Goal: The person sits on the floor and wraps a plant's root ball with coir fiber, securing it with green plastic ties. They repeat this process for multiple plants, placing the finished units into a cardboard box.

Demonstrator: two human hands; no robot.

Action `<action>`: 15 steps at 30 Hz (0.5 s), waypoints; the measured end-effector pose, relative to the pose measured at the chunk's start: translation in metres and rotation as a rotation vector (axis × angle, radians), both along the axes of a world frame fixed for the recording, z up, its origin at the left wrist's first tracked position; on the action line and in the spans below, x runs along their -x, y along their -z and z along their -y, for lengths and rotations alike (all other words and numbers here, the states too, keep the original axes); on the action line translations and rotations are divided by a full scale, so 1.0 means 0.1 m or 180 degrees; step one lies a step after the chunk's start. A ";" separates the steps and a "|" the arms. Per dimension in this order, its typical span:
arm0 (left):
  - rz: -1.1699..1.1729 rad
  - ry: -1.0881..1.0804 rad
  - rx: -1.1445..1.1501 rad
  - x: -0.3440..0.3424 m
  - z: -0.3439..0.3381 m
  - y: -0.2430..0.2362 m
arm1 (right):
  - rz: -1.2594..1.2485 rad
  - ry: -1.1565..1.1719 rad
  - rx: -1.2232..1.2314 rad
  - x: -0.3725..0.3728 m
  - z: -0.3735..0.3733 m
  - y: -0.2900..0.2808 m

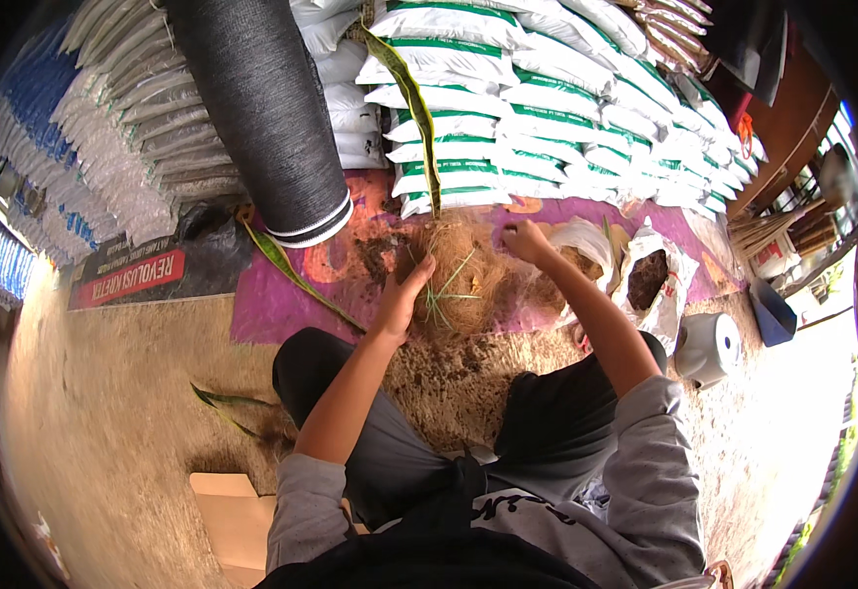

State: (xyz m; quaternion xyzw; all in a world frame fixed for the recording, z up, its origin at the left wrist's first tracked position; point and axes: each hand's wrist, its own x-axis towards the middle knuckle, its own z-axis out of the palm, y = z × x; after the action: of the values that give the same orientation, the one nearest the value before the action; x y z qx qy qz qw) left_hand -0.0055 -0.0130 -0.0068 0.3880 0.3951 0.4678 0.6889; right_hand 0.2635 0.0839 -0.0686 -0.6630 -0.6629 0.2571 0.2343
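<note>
A ball of brown coconut fibre (460, 294) rests on the purple sheet in front of me, with thin green strands lying across it. A tall snake plant leaf (421, 118), green with yellow edges, rises from its top. My left hand (407, 294) is cupped against the ball's left side, thumb upward. Just off the ball's upper right, my right hand (527, 242) is closed in a pinch; what it holds, if anything, is too small to make out. Another snake plant leaf (292, 270) lies to the left on the sheet.
A purple printed sheet (262, 309) covers the floor ahead. Open white sacks, one with dark soil (648, 280), stand at right beside a grey-white round container (709, 348). A black mesh roll (262, 118) and stacked white-green bags (458, 108) stand behind. Cardboard (228, 515) lies lower left.
</note>
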 end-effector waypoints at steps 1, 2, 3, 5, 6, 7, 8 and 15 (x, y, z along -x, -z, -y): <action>-0.0021 -0.0026 -0.0027 0.07 0.00 0.04 | -0.0033 -0.0099 0.0098 0.22 0.01 -0.35; -0.0009 0.0058 -0.0069 0.05 -0.03 0.09 | 0.0016 -0.0136 0.0002 0.23 0.01 -0.50; 0.0001 0.0143 -0.0100 0.03 -0.04 0.11 | 0.0064 -0.0171 -0.0085 0.23 0.00 -0.63; -0.0010 0.0189 -0.0136 -0.05 0.01 0.05 | 0.0266 -0.0323 -0.0600 0.16 -0.08 -0.71; -0.0016 0.0211 -0.0153 -0.09 0.02 0.03 | 0.0216 -0.0288 -0.0625 0.13 -0.12 -0.76; 0.0045 0.0251 -0.0098 -0.07 0.00 0.09 | 0.0061 -0.0188 -0.0448 0.24 -0.12 -0.89; 0.0119 0.0310 -0.0046 -0.06 -0.04 0.21 | 0.0039 -0.0271 -0.0453 0.33 -0.10 -1.04; -0.0345 0.0039 -0.0213 -0.16 -0.13 0.06 | -0.0155 -0.0612 -0.0490 0.63 -0.02 -1.60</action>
State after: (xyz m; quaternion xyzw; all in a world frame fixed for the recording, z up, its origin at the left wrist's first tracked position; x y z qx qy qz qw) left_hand 0.0108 -0.0001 -0.0129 0.4379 0.4135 0.4548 0.6560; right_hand 0.2010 0.0858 0.0914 -0.5699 -0.7354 0.2427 0.2748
